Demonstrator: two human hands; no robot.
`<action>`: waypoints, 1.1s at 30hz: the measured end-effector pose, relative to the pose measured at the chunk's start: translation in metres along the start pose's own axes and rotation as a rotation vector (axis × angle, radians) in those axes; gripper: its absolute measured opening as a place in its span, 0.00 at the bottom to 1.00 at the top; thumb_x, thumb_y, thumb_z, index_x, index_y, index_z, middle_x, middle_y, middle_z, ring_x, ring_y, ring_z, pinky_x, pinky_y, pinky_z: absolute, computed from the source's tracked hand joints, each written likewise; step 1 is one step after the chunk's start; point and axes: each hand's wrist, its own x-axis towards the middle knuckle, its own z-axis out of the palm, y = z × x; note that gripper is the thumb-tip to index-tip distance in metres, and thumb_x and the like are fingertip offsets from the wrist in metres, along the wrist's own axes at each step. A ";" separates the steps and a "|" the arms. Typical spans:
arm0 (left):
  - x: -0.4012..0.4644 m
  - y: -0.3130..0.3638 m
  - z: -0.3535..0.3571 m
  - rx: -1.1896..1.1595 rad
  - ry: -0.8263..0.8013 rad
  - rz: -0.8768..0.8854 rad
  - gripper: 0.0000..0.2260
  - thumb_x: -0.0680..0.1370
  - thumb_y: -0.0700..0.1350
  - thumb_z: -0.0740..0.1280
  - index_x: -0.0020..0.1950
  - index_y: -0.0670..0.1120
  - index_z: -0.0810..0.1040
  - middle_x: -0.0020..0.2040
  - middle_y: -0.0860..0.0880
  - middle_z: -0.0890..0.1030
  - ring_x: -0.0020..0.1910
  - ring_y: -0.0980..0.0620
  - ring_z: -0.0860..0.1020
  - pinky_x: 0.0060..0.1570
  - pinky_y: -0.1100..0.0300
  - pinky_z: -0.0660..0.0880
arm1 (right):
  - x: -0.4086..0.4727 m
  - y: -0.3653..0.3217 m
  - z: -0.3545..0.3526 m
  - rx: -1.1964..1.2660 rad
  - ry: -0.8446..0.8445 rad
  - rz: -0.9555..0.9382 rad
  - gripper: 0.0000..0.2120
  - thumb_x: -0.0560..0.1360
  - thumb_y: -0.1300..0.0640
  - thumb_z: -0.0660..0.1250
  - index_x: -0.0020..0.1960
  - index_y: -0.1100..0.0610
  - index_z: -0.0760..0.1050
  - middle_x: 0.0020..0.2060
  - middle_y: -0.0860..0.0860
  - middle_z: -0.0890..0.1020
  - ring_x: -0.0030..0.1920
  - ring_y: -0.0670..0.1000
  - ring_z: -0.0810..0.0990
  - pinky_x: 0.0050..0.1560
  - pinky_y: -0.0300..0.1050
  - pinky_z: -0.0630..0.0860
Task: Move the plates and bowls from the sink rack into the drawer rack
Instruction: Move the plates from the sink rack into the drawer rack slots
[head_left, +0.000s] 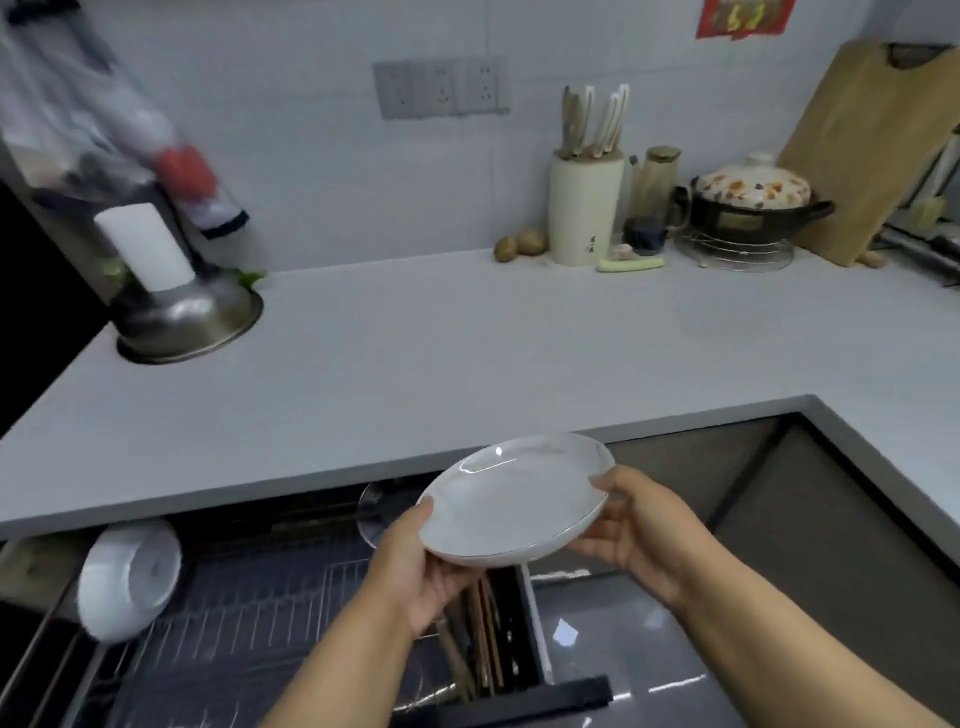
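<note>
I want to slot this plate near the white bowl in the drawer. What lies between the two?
In the head view, only unfilled dark wire rack lies between the white bowl and the plate, which the left hand and right hand hold.

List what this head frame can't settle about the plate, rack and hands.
- Drawer rack, head view: its middle is hidden behind the plate and left hand; its near end is cut off by the bottom edge.
- Right hand: fingers under the plate are hidden.
- Sink rack: not in view.
- Hanging items top left: motion-blurred.
</note>
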 end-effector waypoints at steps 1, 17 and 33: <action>0.000 0.004 -0.025 0.045 0.030 0.003 0.14 0.82 0.50 0.57 0.53 0.42 0.77 0.39 0.43 0.84 0.39 0.43 0.81 0.32 0.53 0.80 | 0.004 0.013 0.019 -0.029 -0.011 0.024 0.15 0.76 0.62 0.58 0.61 0.64 0.70 0.50 0.66 0.80 0.43 0.62 0.82 0.41 0.54 0.81; 0.011 0.064 -0.421 1.092 0.599 0.178 0.17 0.80 0.52 0.60 0.64 0.44 0.72 0.60 0.44 0.78 0.58 0.44 0.75 0.55 0.55 0.70 | 0.097 0.237 0.319 -0.628 -0.124 0.167 0.13 0.74 0.65 0.59 0.58 0.61 0.71 0.41 0.60 0.78 0.33 0.57 0.79 0.29 0.47 0.79; 0.034 0.067 -0.470 1.461 0.584 0.215 0.25 0.79 0.55 0.56 0.73 0.46 0.60 0.68 0.46 0.70 0.66 0.47 0.67 0.62 0.52 0.66 | 0.222 0.308 0.455 -1.017 -0.110 0.086 0.28 0.70 0.58 0.63 0.69 0.54 0.65 0.57 0.56 0.77 0.52 0.61 0.80 0.33 0.50 0.80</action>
